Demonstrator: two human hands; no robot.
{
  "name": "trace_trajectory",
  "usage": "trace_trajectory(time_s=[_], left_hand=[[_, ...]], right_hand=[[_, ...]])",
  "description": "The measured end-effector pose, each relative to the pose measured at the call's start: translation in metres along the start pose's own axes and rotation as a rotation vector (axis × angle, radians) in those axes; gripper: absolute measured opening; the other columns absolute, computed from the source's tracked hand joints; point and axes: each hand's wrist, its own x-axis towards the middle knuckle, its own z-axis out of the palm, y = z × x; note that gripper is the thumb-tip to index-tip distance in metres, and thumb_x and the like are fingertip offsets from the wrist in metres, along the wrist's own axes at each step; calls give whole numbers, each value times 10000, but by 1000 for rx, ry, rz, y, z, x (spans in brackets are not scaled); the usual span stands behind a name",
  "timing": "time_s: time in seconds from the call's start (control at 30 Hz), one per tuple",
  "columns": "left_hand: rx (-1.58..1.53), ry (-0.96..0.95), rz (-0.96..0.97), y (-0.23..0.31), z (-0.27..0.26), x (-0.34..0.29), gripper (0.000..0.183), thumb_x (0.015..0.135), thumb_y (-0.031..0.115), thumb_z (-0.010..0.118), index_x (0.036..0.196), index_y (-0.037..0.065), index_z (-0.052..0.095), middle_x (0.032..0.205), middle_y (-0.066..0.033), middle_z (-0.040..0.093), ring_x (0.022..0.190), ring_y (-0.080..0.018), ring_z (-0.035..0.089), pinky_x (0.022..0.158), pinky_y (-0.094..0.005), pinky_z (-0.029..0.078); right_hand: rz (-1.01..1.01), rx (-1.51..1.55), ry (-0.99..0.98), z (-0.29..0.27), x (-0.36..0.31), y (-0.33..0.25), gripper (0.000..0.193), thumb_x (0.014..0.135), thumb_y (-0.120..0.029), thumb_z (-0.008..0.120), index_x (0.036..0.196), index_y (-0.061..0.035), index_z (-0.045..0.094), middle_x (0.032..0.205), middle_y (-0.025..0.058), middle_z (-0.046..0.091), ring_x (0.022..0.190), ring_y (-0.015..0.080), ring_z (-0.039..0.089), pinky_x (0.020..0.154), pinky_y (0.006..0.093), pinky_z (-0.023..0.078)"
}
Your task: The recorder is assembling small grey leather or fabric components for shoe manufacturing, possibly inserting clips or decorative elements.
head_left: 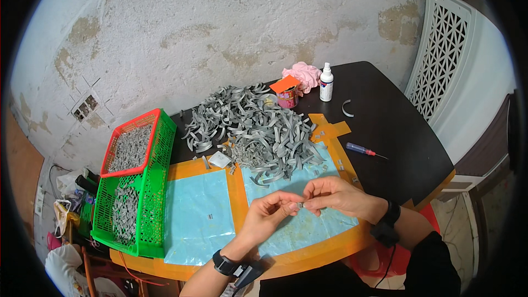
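My left hand [269, 217] and my right hand [344, 199] meet over the blue sheet [201, 209] near the front of the table. Pinched between the fingertips of both is a small grey piece [301, 205], mostly covered by the fingers. Just beyond the hands lies a big heap of curved grey strips [242, 115], with a mound of small grey pieces [250, 153] at its near side. One loose small grey piece [210, 216] rests on the sheet left of my left hand.
At the left, a green basket [151, 209] with small grey pieces carries a red basket [127, 173], also filled. A screwdriver [360, 149] lies at the right. Behind the heap stand a tin [287, 99], a white spray bottle [326, 85] and a pink cloth [302, 74].
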Motion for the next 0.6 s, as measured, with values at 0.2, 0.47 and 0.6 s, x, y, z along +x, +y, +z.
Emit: trace_trajectory(time_s=[0.2, 0.47, 0.6], left_hand=[[15, -1, -4, 0, 0, 0, 181, 910, 49, 595, 1073, -14, 642, 949, -46, 657, 835, -94, 599, 781, -233, 493], [17, -12, 4, -2, 0, 0, 179, 902, 33, 601, 1068, -25, 631, 969, -61, 659, 853, -103, 607, 777, -243, 508], [25, -26, 1, -5, -3, 1, 171, 903, 24, 595, 1064, -29, 618, 977, -71, 656, 851, -111, 614, 776, -258, 520]], right_hand=[[6, -3, 17, 2, -1, -1, 143, 871, -119, 639, 947, -10, 589, 819, 17, 584, 716, 85, 535, 655, 227, 425], [7, -10, 1, -2, 0, 0, 148, 857, -81, 655, 957, 4, 587, 838, 39, 620, 731, 97, 573, 670, 230, 459], [-23, 1, -16, -3, 1, 3, 151, 846, -44, 660, 958, 11, 574, 846, 66, 643, 733, 114, 607, 670, 240, 485]])
